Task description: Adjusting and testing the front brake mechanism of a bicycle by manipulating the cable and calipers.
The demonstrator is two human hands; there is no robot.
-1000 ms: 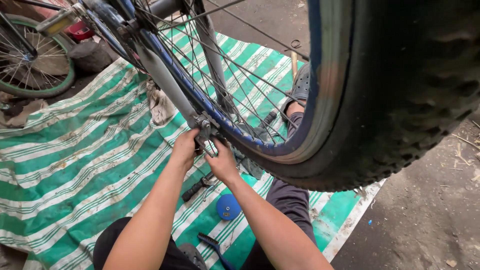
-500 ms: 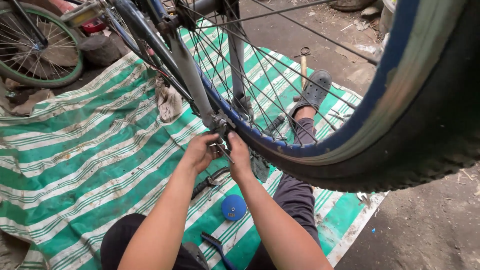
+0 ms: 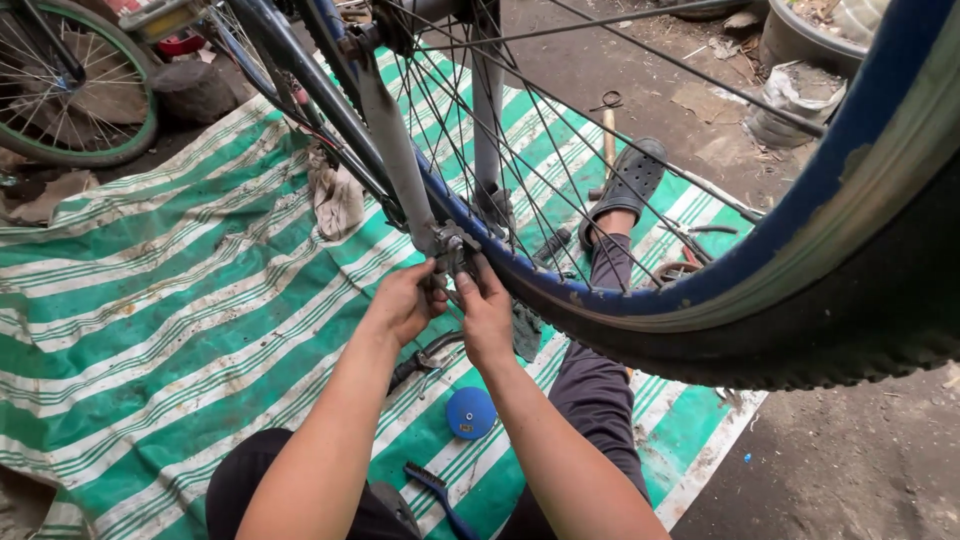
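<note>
Fingers of the left hand (image 3: pixel 405 300) and right hand (image 3: pixel 487 312) are curled and pinched onto the small metal brake assembly (image 3: pixel 452 245) at the foot of the grey frame tube (image 3: pixel 395 140). Room is tight: blue rim (image 3: pixel 600 295) and spokes (image 3: pixel 520 130) crowd just right of the fingertips, tube above. Open striped tarp (image 3: pixel 150 330) lies left. Pliers (image 3: pixel 425 358) and blue cap (image 3: pixel 470 412) lie beneath the wrists.

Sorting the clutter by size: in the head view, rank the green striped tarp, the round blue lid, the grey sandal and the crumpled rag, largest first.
1. green striped tarp
2. grey sandal and crumpled rag: they look alike in size, so I leave them unranked
3. round blue lid, though it lies nearer the camera
</note>
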